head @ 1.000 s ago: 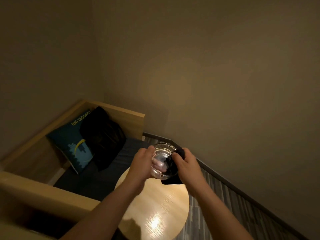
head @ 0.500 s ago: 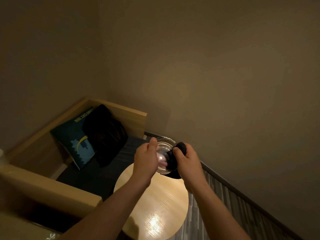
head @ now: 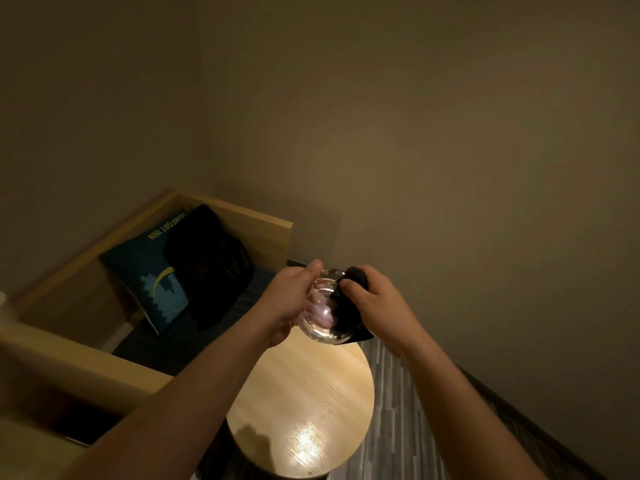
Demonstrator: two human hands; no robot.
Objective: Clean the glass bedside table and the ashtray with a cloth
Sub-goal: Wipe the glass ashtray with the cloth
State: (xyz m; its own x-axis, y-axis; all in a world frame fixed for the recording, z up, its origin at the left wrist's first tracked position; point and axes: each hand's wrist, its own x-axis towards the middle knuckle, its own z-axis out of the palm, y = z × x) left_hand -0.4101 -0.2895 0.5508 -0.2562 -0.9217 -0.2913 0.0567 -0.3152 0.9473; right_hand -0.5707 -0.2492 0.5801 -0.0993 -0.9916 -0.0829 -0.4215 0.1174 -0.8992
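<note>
Above the far edge of the table (head: 311, 403), our left hand (head: 292, 296) grips the glass ashtray (head: 320, 327), and our right hand (head: 381, 299) pinches the dark cloth (head: 344, 311) over its rim. We should hold the glass firmly and turn it against the cloth, keeping it over the table, with the bench (head: 69, 351) close on its left and open floor (head: 391, 393) to its right.

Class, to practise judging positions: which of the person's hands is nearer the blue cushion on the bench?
Left. The left hand, gripping the glass ashtray, is on its side toward the blue cushion; the right hand, holding the dark cloth, lies beyond the ashtray, farther off.
</note>
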